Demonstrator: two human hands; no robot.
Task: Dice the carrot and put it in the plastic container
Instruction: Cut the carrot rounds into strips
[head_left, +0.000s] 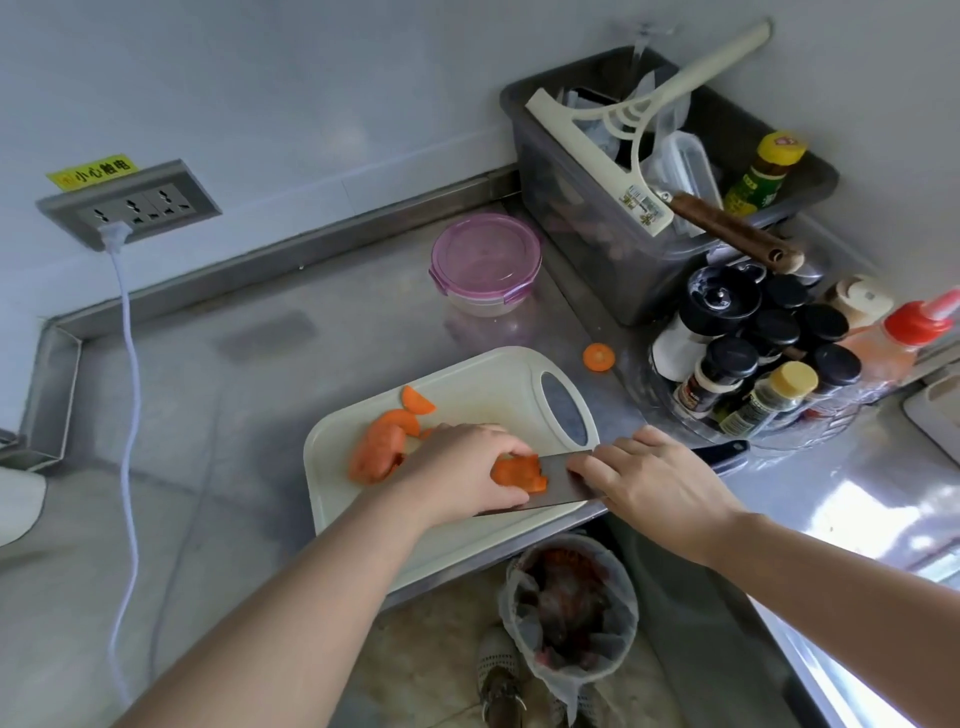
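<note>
While our left grip (467, 470) pinches carrot (519, 474) and right grip (660, 480) clasps the knife (563, 478), we note lidded container (485, 262), spice jars (727, 364), bin (569, 608) nearby.

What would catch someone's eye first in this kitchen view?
Most striking is the orange carrot piece on the cutting board, held by the left hand against the knife in the right hand. Behind, the pink-lidded plastic container sits with its lid on, and one stray slice lies off the board.

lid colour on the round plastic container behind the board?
Translucent pink-purple lid, clipped on the round plastic container; seen in the head view.
</note>
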